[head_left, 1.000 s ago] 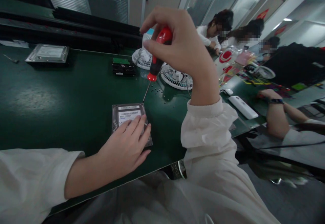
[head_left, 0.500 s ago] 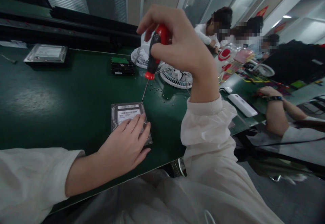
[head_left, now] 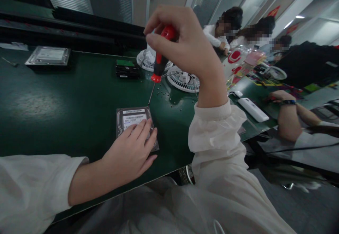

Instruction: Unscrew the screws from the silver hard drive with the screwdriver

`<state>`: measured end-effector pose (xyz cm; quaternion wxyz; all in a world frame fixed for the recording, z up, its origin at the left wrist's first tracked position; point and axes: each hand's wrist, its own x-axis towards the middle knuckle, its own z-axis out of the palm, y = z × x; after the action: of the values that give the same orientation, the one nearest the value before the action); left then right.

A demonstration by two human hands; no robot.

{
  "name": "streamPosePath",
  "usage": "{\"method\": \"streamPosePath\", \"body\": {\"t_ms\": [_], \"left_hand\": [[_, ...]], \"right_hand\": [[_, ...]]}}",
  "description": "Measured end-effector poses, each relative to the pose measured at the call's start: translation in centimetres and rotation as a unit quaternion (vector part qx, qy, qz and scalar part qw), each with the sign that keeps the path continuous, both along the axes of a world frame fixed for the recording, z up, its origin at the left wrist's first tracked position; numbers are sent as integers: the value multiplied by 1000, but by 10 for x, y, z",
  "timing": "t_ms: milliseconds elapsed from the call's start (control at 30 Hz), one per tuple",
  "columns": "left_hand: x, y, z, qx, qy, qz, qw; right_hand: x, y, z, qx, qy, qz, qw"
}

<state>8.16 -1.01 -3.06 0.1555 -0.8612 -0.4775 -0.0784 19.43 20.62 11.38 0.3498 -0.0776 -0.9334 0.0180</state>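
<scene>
A hard drive [head_left: 134, 116] with a white label lies flat on the green table, partly hidden under my left hand [head_left: 135, 144]. That hand is open, its fingers stretched out across the drive and the thumb off toward the near side. My right hand [head_left: 180, 39] is closed round the handle of a red and black screwdriver [head_left: 161, 64] from above. The thumb is raised along the side, and the shaft slants down so its tip touches the far right corner of the drive. Any screw under the tip is too small to make out.
Small loose screws [head_left: 163, 94] lie beyond the drive, near two white round fan grilles [head_left: 182, 80]. Another hard drive [head_left: 49, 55] is at the far left, and a black drive with a green board [head_left: 128, 69] stands behind. A co-worker's hand [head_left: 280, 96] rests at right beside a white box [head_left: 253, 109].
My right thumb has moved up off the handle's black part, and the handle has turned, showing more red. The screwdriver tip and my left hand stay in place.
</scene>
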Motion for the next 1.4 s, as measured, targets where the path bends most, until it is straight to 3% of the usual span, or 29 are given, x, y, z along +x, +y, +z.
{"method": "streamPosePath", "body": {"t_ms": [167, 300, 400, 567, 800, 867, 1100, 1233, 1400], "left_hand": [[1, 1, 1, -8, 2, 3, 1000], [1, 2, 1, -8, 5, 3, 1000], [1, 2, 0, -4, 6, 2, 1000], [1, 1, 1, -8, 4, 2, 1000], [0, 0, 0, -7, -3, 1, 1000], [0, 0, 0, -4, -1, 1, 1000], [2, 1, 1, -2, 6, 4, 1000], [1, 1, 1, -10, 7, 7, 1000], [1, 1, 1, -22, 2, 7, 1000]], "right_hand": [[3, -1, -5, 5, 22, -8, 1000], [5, 1, -3, -20, 2, 48, 999], [4, -6, -1, -18, -30, 10, 999], [6, -15, -1, 2, 11, -9, 1000], [9, -9, 1, -29, -33, 31, 999], [6, -7, 0, -20, -1, 37, 999], [5, -9, 0, 1, 17, -7, 1000], [8, -13, 1, -39, 3, 23, 999], [2, 3, -2, -17, 1, 31, 999]]}}
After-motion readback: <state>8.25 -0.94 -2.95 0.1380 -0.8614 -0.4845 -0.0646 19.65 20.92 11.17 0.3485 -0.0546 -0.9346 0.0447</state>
